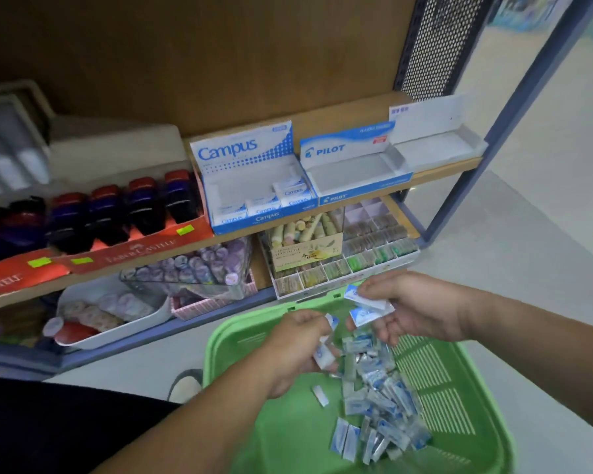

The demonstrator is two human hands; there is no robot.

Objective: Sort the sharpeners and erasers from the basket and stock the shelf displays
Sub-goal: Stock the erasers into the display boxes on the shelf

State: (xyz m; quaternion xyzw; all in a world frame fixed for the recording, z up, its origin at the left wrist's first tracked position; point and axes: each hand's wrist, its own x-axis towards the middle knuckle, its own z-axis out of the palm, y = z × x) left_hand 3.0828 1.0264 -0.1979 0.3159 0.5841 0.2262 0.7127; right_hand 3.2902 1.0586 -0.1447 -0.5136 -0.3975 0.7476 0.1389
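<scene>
Dozens of wrapped erasers (374,398) lie heaped in the green basket (226,336), mostly in its right half. One loose eraser (320,395) lies apart, just left of the heap.

Left hand (295,350), above the basket's middle: grip clenched round at least one white eraser; the count cannot be told. Right hand (411,309), above the basket's far rim: grip pinching two blue-and-white erasers (370,307) between thumb and fingers.

Risks, as judged:
- Both hands are loaded, and the thin wrappers look slick. A piece may slip on the way out; past the far rim it would land on the floor or among the lower-shelf stock.
- The wrappers look alike and the print is blurred, so brands may be mixed between displays.

Surroundings: beyond the basket on the upper shelf stand the Campus box (254,179), holding a few erasers, the Pilot box (353,165), bare inside, and a white box (435,138). Beyond and left of the basket, the Faber-Castell tray (124,213) holds red-topped items, probably sharpeners.

Obstruction: the lower shelf's compartment tray (356,261) stands just beyond the basket's far rim, under the reach path.
</scene>
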